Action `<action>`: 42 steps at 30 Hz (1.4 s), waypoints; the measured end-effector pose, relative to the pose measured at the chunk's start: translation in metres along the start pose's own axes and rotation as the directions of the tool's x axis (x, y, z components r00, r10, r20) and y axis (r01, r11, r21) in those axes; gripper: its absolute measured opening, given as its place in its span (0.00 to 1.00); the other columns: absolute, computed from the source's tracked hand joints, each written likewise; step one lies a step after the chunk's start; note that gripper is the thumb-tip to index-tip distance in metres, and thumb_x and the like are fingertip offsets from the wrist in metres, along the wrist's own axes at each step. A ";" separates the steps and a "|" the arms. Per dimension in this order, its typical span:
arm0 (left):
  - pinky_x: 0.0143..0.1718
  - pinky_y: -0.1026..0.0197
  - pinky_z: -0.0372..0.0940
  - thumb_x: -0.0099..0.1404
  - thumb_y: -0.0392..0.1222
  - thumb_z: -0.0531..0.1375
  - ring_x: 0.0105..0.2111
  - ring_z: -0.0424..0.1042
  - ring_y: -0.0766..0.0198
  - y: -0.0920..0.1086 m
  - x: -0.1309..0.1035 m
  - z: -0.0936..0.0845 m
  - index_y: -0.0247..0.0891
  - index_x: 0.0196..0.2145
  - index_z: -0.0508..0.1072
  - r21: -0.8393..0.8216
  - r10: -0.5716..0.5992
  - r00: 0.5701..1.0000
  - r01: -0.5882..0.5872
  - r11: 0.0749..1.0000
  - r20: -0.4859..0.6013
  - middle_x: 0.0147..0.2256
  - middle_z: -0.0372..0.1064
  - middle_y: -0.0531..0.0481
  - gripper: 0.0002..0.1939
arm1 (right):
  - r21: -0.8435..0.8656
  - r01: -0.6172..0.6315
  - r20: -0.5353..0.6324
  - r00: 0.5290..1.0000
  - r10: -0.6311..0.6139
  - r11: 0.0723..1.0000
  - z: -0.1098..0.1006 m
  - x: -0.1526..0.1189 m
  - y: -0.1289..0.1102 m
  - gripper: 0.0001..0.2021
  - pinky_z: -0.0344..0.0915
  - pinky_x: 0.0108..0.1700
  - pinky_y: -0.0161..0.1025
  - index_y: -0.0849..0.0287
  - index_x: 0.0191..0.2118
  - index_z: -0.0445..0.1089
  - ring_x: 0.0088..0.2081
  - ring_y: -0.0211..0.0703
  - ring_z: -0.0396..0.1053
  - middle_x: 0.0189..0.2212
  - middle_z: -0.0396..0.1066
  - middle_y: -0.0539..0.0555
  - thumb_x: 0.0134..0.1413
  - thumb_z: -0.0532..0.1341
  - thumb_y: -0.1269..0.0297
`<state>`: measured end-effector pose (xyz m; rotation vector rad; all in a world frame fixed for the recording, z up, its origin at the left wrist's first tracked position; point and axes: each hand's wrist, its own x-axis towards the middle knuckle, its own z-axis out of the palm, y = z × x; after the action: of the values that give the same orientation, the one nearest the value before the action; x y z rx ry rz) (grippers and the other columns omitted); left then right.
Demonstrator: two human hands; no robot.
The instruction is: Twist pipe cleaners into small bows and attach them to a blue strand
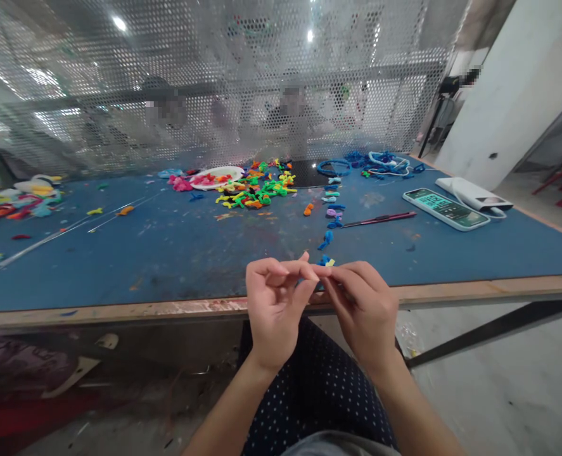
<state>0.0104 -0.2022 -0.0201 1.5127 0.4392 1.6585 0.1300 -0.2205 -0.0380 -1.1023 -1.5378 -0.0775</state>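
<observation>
I had my two hands close together at the near edge of the blue table point(180, 253), above my lap in dark dotted cloth point(338, 380). In my left hand point(275, 305) the fingers were curled, and the thumb came up near the tip of the index finger. In my right hand point(369, 305) the thumb and the index finger were pointing to the same place, so the tips of both hands almost met. I cannot tell if either pinch was clamped on something, because whatever was between the tips was too small to see. A small blue and yellow piece point(327, 261) was just beyond my fingertips; whether I touched it, I cannot say. From there a loose row of twisted pieces point(328, 239), blue, purple and light blue, went away from me toward a blue ring point(334, 168). A thin dark red tool point(380, 218) lay with its tip near this row. On the right side there was a phone point(447, 209) with lit screen, and just beside it a white device point(475, 195) with a cable. To the left of the row was an orange piece point(308, 209), and farther a colourful heap point(261, 190) beside a white plate point(209, 185) carrying pink and red bits. A perforated metal screen point(223, 69) stood behind the table.
</observation>
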 end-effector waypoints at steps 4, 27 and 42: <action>0.60 0.44 0.56 0.64 0.28 0.59 0.37 0.76 0.69 0.007 0.003 -0.006 0.43 0.37 0.56 -0.060 -0.013 0.999 0.011 0.998 -0.033 0.31 0.70 0.59 0.14 | -0.063 0.024 0.017 1.000 -0.023 0.998 -0.001 -0.001 0.007 0.04 0.64 0.35 0.40 0.60 0.36 0.71 0.33 0.41 0.66 0.31 0.71 0.55 0.59 0.59 0.73; 0.60 0.35 0.51 0.65 0.29 0.58 0.45 0.75 0.57 -0.004 -0.004 0.005 0.42 0.36 0.58 0.251 0.078 0.990 -0.105 0.962 0.115 0.32 0.72 0.55 0.11 | 0.059 0.035 -0.177 0.984 -0.024 0.998 0.000 -0.006 -0.003 0.16 0.68 0.29 0.35 0.54 0.46 0.69 0.32 0.39 0.68 0.33 0.71 0.52 0.52 0.63 0.77; 0.55 0.48 0.65 0.61 0.30 0.61 0.38 0.78 0.61 0.003 0.002 0.015 0.42 0.36 0.61 0.045 -0.011 0.994 0.016 0.999 -0.106 0.35 0.70 0.55 0.12 | 0.343 -0.214 -0.052 0.968 0.246 0.915 -0.002 0.000 -0.013 0.06 0.62 0.32 0.37 0.56 0.32 0.65 0.33 0.39 0.63 0.30 0.62 0.50 0.59 0.56 0.73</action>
<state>0.0233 -0.2066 -0.0136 1.4563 0.5467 1.7342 0.1232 -0.2287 -0.0310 -0.9818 -1.2689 0.2823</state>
